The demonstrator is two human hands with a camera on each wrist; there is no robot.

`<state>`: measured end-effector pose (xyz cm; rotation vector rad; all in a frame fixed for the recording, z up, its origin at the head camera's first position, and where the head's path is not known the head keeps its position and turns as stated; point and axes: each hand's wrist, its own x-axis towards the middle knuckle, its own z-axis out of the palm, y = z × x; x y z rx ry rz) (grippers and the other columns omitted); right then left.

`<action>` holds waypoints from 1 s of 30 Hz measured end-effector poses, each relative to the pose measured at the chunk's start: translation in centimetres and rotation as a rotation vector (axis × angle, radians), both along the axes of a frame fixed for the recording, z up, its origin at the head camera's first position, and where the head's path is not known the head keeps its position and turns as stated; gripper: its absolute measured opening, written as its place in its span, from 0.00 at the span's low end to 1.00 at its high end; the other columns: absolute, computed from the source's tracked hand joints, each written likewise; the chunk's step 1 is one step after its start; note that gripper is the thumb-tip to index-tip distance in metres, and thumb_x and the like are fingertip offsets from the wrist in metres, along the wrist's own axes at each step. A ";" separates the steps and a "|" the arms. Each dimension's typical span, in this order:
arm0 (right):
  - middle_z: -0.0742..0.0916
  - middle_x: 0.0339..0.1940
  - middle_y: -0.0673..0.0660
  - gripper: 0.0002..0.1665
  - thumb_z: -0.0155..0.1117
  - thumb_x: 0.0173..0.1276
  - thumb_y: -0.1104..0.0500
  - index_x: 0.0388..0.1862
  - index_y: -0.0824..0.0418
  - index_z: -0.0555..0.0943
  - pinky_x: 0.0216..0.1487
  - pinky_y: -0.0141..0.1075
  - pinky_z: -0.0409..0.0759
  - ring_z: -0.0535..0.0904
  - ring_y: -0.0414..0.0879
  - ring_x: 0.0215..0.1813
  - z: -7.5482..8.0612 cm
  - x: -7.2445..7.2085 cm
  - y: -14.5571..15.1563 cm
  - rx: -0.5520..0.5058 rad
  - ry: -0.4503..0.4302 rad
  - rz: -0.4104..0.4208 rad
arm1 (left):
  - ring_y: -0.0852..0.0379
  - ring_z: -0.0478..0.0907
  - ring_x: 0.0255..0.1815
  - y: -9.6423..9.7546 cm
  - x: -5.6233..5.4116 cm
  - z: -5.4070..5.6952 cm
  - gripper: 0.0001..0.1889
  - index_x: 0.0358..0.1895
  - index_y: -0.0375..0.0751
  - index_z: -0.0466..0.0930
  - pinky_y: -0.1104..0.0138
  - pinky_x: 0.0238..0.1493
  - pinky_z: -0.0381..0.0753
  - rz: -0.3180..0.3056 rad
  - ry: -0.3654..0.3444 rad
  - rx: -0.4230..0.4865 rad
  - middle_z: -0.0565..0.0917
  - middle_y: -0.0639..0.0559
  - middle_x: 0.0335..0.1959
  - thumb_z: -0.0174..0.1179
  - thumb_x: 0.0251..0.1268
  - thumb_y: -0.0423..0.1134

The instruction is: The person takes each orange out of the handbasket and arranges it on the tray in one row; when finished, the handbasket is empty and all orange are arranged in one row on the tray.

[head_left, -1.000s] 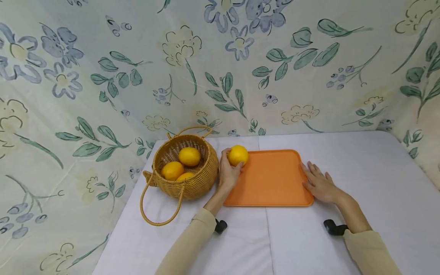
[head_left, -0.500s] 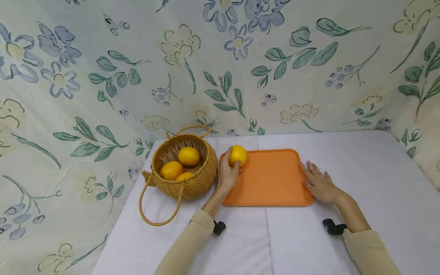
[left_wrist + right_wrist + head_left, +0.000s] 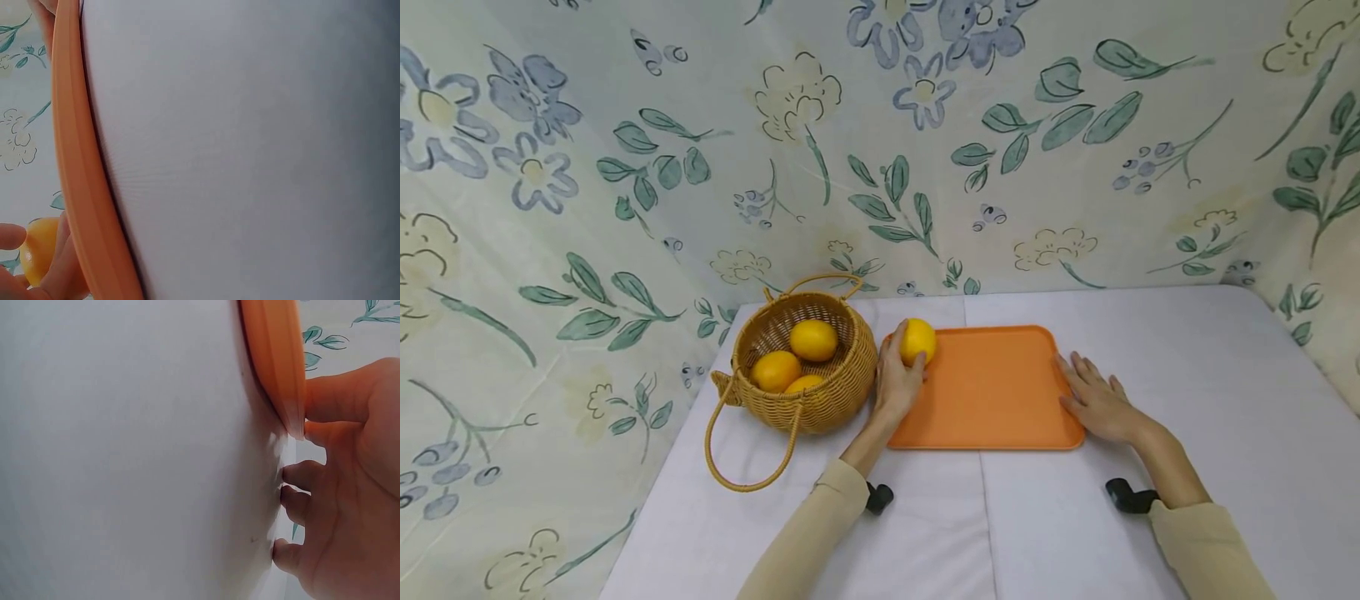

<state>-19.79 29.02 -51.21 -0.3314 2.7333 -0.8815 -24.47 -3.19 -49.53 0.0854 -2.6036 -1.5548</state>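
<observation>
My left hand (image 3: 898,385) grips a yellow lemon (image 3: 919,341) at the far left corner of the orange tray (image 3: 1000,392). Thumb and fingers lie on opposite sides of the lemon; whether it touches the tray cannot be told. In the left wrist view the lemon (image 3: 39,250) shows partly behind the fingers. My right hand (image 3: 1099,403) rests at the tray's right edge with its fingers spread. The right wrist view has the thumb and a finger against the tray's rim (image 3: 278,369), and other fingertips (image 3: 289,556) on the white cloth.
Left of the tray stands a round wicker basket (image 3: 838,404) with lemons (image 3: 813,341) inside. One basket handle (image 3: 752,487) hangs down over the white tablecloth (image 3: 910,550). A floral curtain (image 3: 880,167) rises behind the table.
The lemon has shifted very slightly left in my left hand, and the thumb now lies farther across it. My right hand and the tray have stayed put.
</observation>
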 end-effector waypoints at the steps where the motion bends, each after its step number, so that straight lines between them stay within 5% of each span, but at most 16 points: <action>1: 0.44 0.83 0.79 0.43 0.51 0.82 0.55 0.85 0.68 0.44 0.75 0.78 0.26 0.34 0.78 0.82 0.0 0.0 0.0 -0.002 0.001 -0.001 | 0.51 0.89 0.34 0.0 0.0 0.0 0.33 0.80 0.56 0.62 0.69 0.36 0.88 0.003 0.000 -0.010 0.68 0.38 0.74 0.61 0.76 0.36; 7: 0.45 0.83 0.79 0.43 0.51 0.82 0.56 0.84 0.69 0.45 0.74 0.79 0.28 0.35 0.78 0.82 0.2 0.1 -0.1 0.004 0.013 0.001 | 0.46 0.88 0.41 0.0 0.2 0.3 0.33 0.80 0.57 0.63 0.56 0.55 0.87 0.031 0.010 -0.078 0.56 0.30 0.82 0.61 0.76 0.37; 14: 0.45 0.83 0.79 0.42 0.51 0.83 0.55 0.84 0.69 0.45 0.74 0.79 0.30 0.36 0.79 0.82 0.3 0.2 -0.1 0.018 0.016 0.004 | 0.61 0.83 0.26 0.0 0.3 0.7 0.32 0.80 0.55 0.64 0.53 0.63 0.83 0.024 0.029 -0.113 0.52 0.34 0.84 0.61 0.76 0.37; 17: 0.45 0.83 0.79 0.42 0.50 0.83 0.55 0.84 0.69 0.45 0.74 0.79 0.30 0.36 0.79 0.82 0.2 0.1 0.0 0.020 0.018 0.004 | 0.52 0.87 0.44 0.0 0.3 0.6 0.32 0.80 0.53 0.65 0.51 0.69 0.79 0.022 0.038 -0.123 0.52 0.34 0.84 0.61 0.76 0.37; 21: 0.45 0.83 0.79 0.42 0.51 0.83 0.55 0.84 0.69 0.45 0.74 0.79 0.29 0.36 0.79 0.82 0.2 0.1 -0.1 0.014 0.019 0.004 | 0.40 0.74 0.71 -0.1 0.4 0.6 0.31 0.79 0.50 0.65 0.47 0.74 0.73 0.017 0.048 -0.135 0.51 0.34 0.85 0.59 0.76 0.36; 25: 0.45 0.83 0.79 0.42 0.51 0.82 0.55 0.84 0.69 0.45 0.74 0.79 0.29 0.36 0.79 0.82 0.2 0.1 -0.1 0.010 0.021 0.007 | 0.47 0.84 0.50 -0.2 0.3 0.6 0.31 0.80 0.51 0.65 0.51 0.64 0.80 0.010 0.038 -0.131 0.50 0.35 0.85 0.59 0.76 0.36; 28: 0.45 0.83 0.79 0.43 0.50 0.83 0.55 0.85 0.69 0.44 0.74 0.79 0.28 0.35 0.78 0.82 0.2 0.1 0.0 0.009 0.021 0.010 | 0.57 0.81 0.31 -0.2 0.3 0.5 0.31 0.80 0.52 0.64 0.55 0.56 0.83 0.006 0.032 -0.130 0.50 0.36 0.85 0.59 0.76 0.36; 30: 0.44 0.83 0.79 0.43 0.50 0.83 0.55 0.85 0.68 0.44 0.74 0.79 0.28 0.35 0.78 0.82 0.2 0.1 0.0 0.008 0.017 0.011 | 0.62 0.79 0.27 -0.2 0.2 0.6 0.31 0.80 0.52 0.64 0.56 0.55 0.84 0.005 0.034 -0.130 0.50 0.36 0.85 0.59 0.76 0.36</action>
